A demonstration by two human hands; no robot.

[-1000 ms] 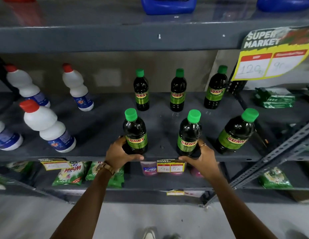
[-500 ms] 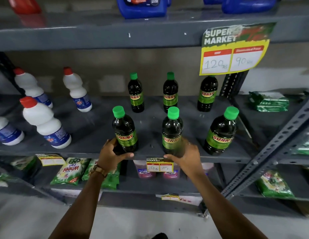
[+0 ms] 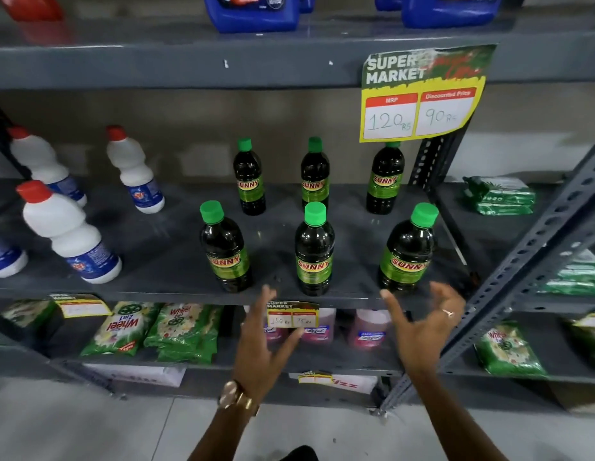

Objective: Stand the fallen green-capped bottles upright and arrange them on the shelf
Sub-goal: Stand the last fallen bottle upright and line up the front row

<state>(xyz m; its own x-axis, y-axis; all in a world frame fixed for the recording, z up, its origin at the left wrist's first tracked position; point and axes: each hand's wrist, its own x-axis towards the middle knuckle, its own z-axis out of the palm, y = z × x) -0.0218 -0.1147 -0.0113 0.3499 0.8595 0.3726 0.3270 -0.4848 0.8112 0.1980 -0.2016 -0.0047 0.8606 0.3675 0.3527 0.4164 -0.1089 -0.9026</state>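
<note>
Six bottles stand upright on the shelf (image 3: pixel 163 261) in two rows of three, none lying down that we can see. The front three sit just beyond our fingertips: the left one (image 3: pixel 224 247) up and to the left of our left hand (image 3: pixel 259 341), the middle one (image 3: pixel 314 249) between our two hands and slightly farther in, the right one (image 3: pixel 407 249) just above our right hand (image 3: pixel 425 324). The back row (image 3: pixel 314 174) stands well beyond those, out of easy reach.

We judge these to be full plastic bottles of dark liquid, so fairly heavy for their size, with stiff walls and a smooth, possibly slick skin. They are tall and narrow, so a nudge high up could tip one. The best hold looks to be around the belly at the label, where the body is widest and the paper gives grip; the green cap is a poor handle.

Both our hands hang in front of the shelf edge, fingers spread apart and curled loosely, touching nothing. The left is just beside the small price tag (image 3: pixel 292 314); the right has a ring and is near the frame upright (image 3: pixel 528 261). White bottles (image 3: pixel 70 234) stand well off to the left of our left hand.
</note>
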